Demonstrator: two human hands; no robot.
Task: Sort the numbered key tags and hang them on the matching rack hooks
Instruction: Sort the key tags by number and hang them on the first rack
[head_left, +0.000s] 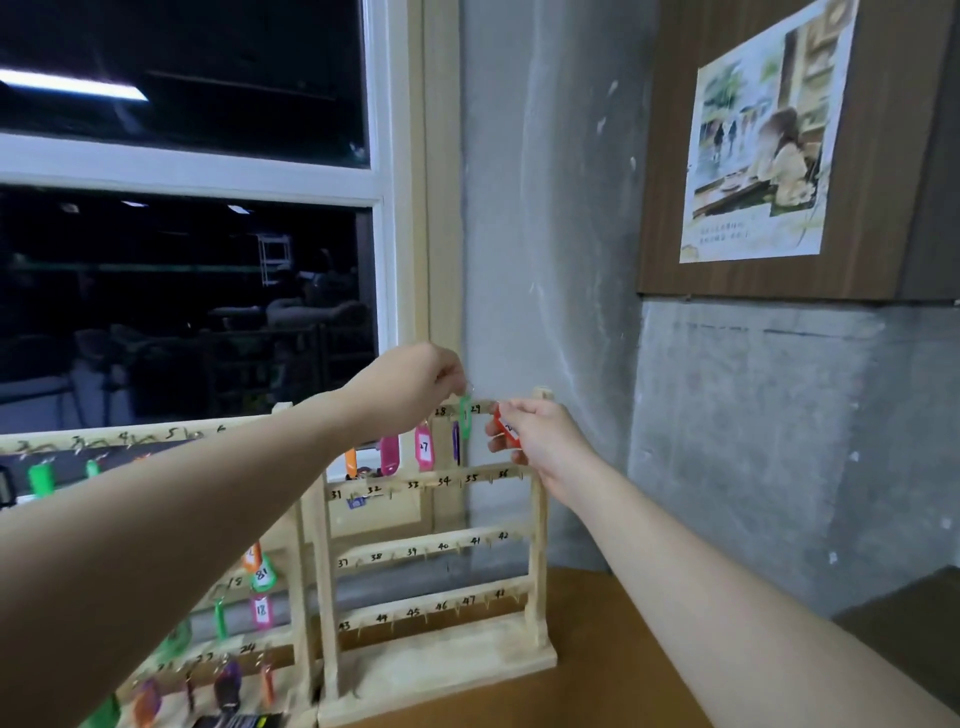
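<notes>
Both forearms are stretched over the tabletop (597, 623) to the top rail of the wooden rack (537, 545) at its back edge. A green tag (465, 415) is pinched by the left hand (415, 387) near hook 29, a red tag (505, 430) by the right hand (540, 439). If the ring is released off the hook, the green tag could be dropped.

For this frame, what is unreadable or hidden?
Head view only:
- Red tag: number covered by right hand.
- Green tag: edge-on, number unseen; left hand hides its ring.
- Left rack: cut by frame edge, crossed by the left arm.
- Top-row labels there: blurred.
</notes>
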